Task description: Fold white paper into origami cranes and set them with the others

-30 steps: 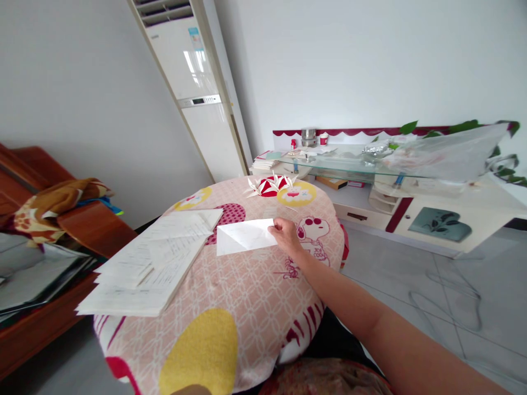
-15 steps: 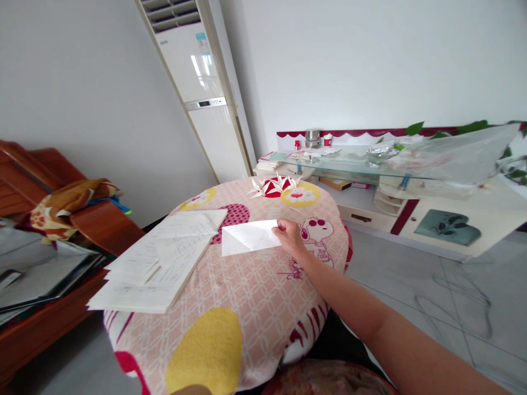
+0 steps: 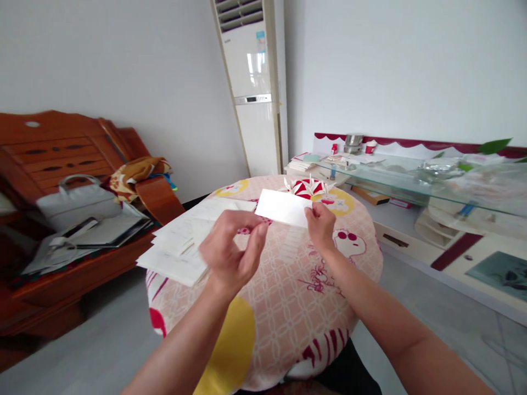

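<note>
A folded white sheet of paper [image 3: 284, 207] is raised slightly above the table. My right hand [image 3: 321, 224] pinches it at its right end between thumb and fingers. My left hand [image 3: 234, 244] is at the sheet's lower left corner, thumb and index finger curved toward each other. It is slightly blurred, and whether its fingertips grip the edge is unclear. Left of the hands lies a stack of written-on papers [image 3: 168, 255], partly behind my left hand. Beyond the sheet, white folded-paper pieces [image 3: 310, 186] with pointed tips stand in a cluster over a red patch of the tablecloth.
The round table has a pink patterned cloth [image 3: 284, 307]. A wooden bench [image 3: 61, 137] with a grey bag [image 3: 74, 197] and a folder stands at left. A tall air conditioner [image 3: 251, 82] is behind. At right is a glass-topped cabinet [image 3: 395, 175] with items on it.
My left hand has come up from the bottom edge to the sheet's left end. My right hand has lifted the sheet off the cloth. The view has turned left.
</note>
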`<state>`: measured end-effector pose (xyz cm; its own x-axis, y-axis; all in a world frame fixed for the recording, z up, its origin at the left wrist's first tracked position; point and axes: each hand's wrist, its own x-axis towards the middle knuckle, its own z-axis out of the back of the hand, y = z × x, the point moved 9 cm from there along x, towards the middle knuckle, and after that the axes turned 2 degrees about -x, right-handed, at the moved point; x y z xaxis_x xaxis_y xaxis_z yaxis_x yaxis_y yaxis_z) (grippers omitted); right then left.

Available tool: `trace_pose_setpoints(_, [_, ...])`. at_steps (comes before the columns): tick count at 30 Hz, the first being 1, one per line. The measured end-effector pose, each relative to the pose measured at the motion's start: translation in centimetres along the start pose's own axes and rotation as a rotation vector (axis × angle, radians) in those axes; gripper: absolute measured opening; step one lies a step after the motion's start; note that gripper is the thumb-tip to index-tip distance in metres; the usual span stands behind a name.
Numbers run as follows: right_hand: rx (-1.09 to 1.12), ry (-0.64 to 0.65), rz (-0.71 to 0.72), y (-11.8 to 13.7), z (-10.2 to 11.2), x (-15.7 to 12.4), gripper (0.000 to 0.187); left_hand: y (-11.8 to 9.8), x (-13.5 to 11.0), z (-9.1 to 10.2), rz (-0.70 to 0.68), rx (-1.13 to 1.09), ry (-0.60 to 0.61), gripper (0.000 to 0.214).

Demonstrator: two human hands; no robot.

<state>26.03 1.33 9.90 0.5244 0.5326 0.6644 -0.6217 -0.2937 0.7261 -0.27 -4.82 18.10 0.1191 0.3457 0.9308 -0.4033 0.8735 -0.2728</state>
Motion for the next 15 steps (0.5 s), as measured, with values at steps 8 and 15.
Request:
trace_pose_setpoints(8, [-0.173, 0.234, 0.580, 5.5, -5.8, -3.1, 0.027, 10.7, -1.8, -9.2, 0.068, 0.182, 0.358, 0.068])
trace_pose_setpoints(15, [-0.252, 0.713, 0.917, 5.2, -9.2, -11.1, 0.015, 15.4, -7.0, -10.5, 0.236, 0.142, 0.474, 0.021])
